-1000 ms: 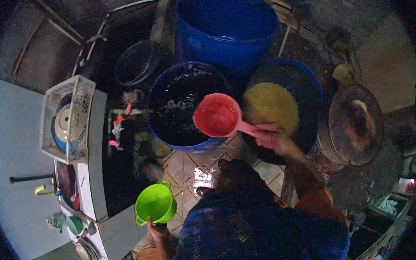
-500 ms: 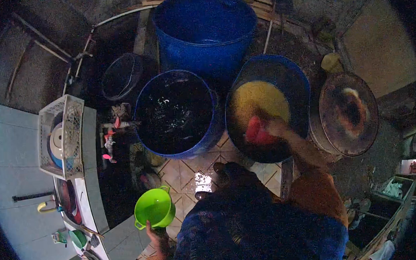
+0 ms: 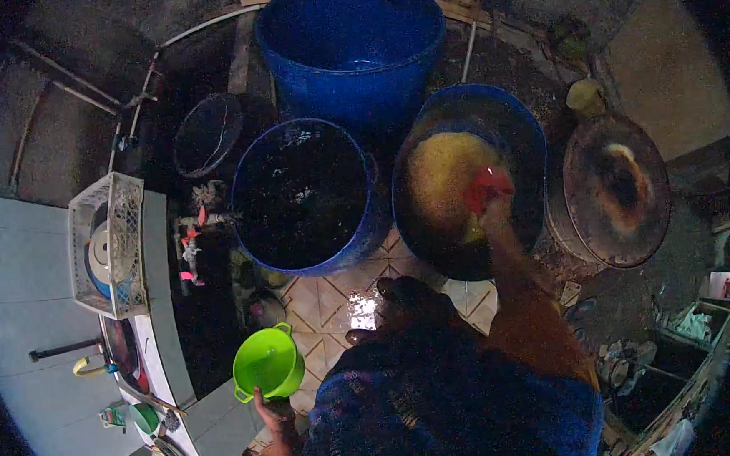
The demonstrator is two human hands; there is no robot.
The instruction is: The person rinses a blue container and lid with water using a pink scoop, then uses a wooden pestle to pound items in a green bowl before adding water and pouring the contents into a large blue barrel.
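Observation:
My left hand (image 3: 272, 411) grips the near rim of a lime-green two-handled bowl (image 3: 266, 364), thumb over the edge; its visible inside holds nothing. My right arm reaches down into a blue barrel (image 3: 537, 146) at the right. Inside that barrel lies a pale yellow, grainy heap (image 3: 440, 161), perhaps meal or grain. Closed around a red scoop or cup (image 3: 489, 184), my right hand (image 3: 494, 213) is blurred against the heap's right side. What the scoop contains cannot be made out.
A blue barrel of dark liquid (image 3: 300, 198) stands left of the yellow heap's barrel; a larger blue barrel (image 3: 355, 86) is behind. At right is a drum with a rusty lid (image 3: 616, 192). A white crate (image 3: 128, 242) sits on the left counter, above the tiled floor (image 3: 323, 293).
My right hand and the red scoop have moved farther into the barrel and slightly right, and the scoop has turned. The green bowl stays nearly in place in my left hand.

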